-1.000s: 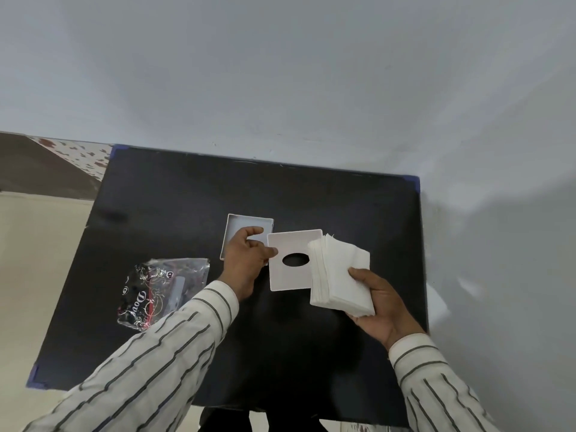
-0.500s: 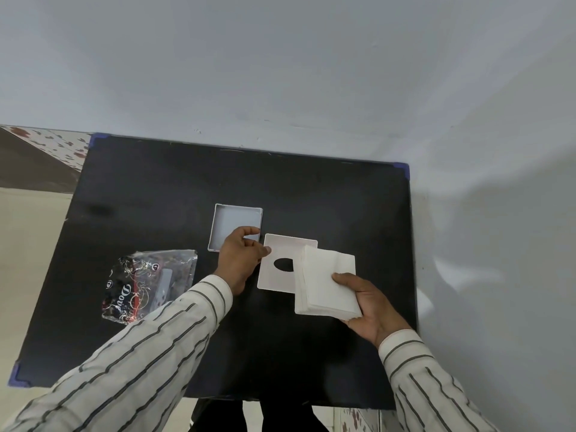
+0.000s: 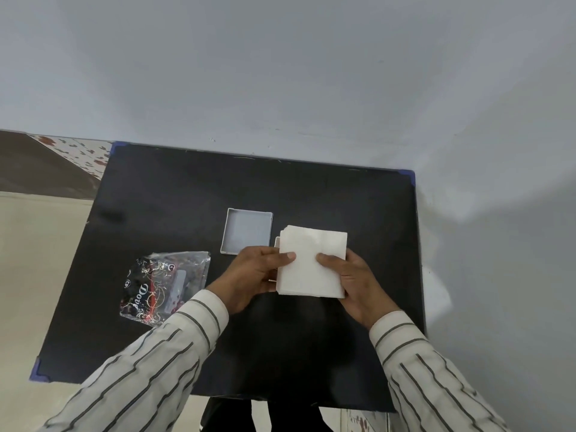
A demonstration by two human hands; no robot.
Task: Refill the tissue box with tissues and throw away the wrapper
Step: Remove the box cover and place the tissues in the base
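Observation:
A stack of white tissues [image 3: 311,263] is held above the black table [image 3: 174,194] between both hands. My left hand [image 3: 252,275] grips its left edge with the thumb on top. My right hand [image 3: 355,282] grips its right side. The white lid with the oval hole [image 3: 276,243] lies under the stack, almost wholly hidden; only a sliver shows at the stack's left edge. The open white tissue box base [image 3: 246,230] sits empty on the table just beyond my left hand. The crumpled clear wrapper with black and red print [image 3: 162,285] lies to the left.
The table stands in a corner against a grey wall [image 3: 311,73] at the back and right. Tiled floor [image 3: 37,244] shows to the left. Blue corner guards [image 3: 411,177] mark the table's corners. My striped sleeves [image 3: 156,369] cross the near edge.
My right hand has brought the tissue stack leftward over the lid, hiding it. My left hand has left the lid's edge and now holds the stack's left side.

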